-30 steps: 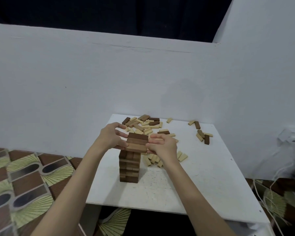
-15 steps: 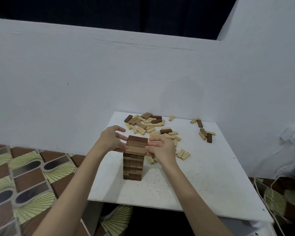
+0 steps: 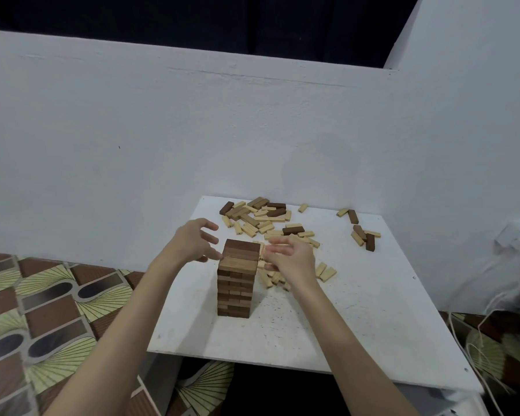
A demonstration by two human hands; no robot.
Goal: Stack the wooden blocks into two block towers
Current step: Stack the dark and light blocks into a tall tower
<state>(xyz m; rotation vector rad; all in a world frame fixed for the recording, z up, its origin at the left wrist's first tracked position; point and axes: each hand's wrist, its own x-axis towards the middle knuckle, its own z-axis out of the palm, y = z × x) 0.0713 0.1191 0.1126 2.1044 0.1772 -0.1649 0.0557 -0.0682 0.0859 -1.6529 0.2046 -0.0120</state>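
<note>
Two bare forearms reach forward from the bottom edge over the white table [image 3: 357, 325]; on its near-middle part stands one tower [image 3: 237, 280] of dark wooden blocks, upright and many layers high; the left hand [image 3: 192, 243] is just beside the top of the tower on the left, fingers spread and relaxed, holding nothing, with fingertips near the top layer; the right hand [image 3: 291, 258] is just beside the top on the right, fingers loosely extended, also holding nothing; behind the right hand lie some pale blocks; farther back a pile of loose blocks [image 3: 261, 219], pale and dark, lies scattered; a smaller group [image 3: 360, 229] lies at the far right; behind the table stands a white wall [image 3: 192, 130].
</note>
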